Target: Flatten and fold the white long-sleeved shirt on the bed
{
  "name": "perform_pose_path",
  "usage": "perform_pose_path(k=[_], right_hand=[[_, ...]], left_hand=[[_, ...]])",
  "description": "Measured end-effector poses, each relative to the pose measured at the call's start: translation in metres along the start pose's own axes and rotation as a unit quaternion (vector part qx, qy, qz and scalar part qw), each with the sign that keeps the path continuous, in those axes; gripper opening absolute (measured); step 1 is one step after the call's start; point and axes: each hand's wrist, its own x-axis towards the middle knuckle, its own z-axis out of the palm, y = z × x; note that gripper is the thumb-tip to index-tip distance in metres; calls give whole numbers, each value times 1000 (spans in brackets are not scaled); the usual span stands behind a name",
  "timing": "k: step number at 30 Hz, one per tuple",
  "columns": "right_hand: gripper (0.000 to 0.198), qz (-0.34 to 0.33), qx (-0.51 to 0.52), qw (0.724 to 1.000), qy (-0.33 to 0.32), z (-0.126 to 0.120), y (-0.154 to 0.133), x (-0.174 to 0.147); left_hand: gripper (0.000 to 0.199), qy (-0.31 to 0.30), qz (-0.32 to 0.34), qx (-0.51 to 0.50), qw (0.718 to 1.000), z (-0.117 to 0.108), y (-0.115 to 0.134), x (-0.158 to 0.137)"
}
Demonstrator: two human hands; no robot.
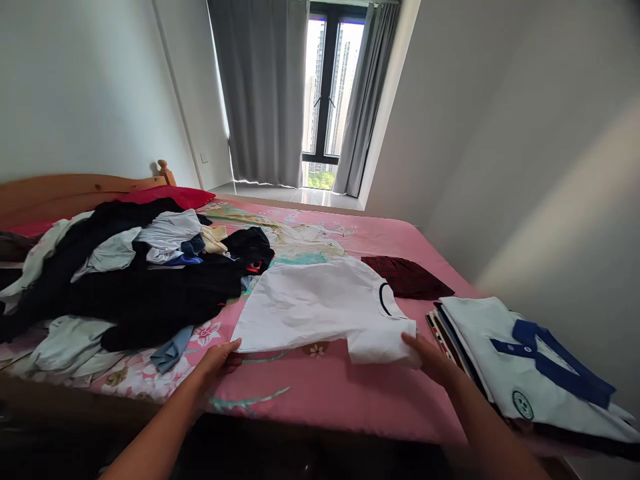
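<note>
here the white cotton t-shirt with a dark collar trim [320,303] lies flat on the pink floral bed sheet [320,393]. left hand [217,360] pinches its hem at 7 o'clock; right hand [430,360] pinches the sleeve at 4 o'clock. uneven pulling would likely wrinkle it, or drag it against the stack of folded clothes [525,373] at 3 o'clock.

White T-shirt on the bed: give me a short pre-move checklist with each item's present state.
1. Left hand on hem corner of the white T-shirt: ok.
2. Right hand on the sleeve edge: ok.
3. Shirt lying flat on the pink sheet: ok.
4. Shirt clear of the unfolded pile: not ok, its far corner touches it.
5. Folded stack tidy: ok.
6. Grip firmness: cannot tell.
</note>
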Motion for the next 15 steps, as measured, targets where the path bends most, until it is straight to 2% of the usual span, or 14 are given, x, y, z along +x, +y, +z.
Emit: perform_pose_path(k=[2,4,7,8,10,11,13,15], right_hand=[[65,26,-30,998,-46,7,17,-13],[64,47,-37,998,-25,14,32,-26],[57,84,58,994,47,15,42,-45],[55,104,97,989,41,13,42,-51],[53,133,130,982,-11,8,44,-66],[51,138,109,983,-51,6,47,-73],[45,132,-11,985,-109,6,55,-85],[40,114,-134,979,-104,12,65,-94]], left_hand=[[41,1,3,0,1000,-2,-3,3],[41,-2,4,1,1000,-2,-4,5],[40,-16,9,6,1000,-2,-5,4],[40,-20,11,10,1000,-1,-4,4],[40,-22,12,17,1000,-1,-4,2],[40,-22,11,20,999,-1,-3,0],[40,-22,10,25,999,-2,-3,-2],[40,-5,13,30,999,-2,-3,-4]])
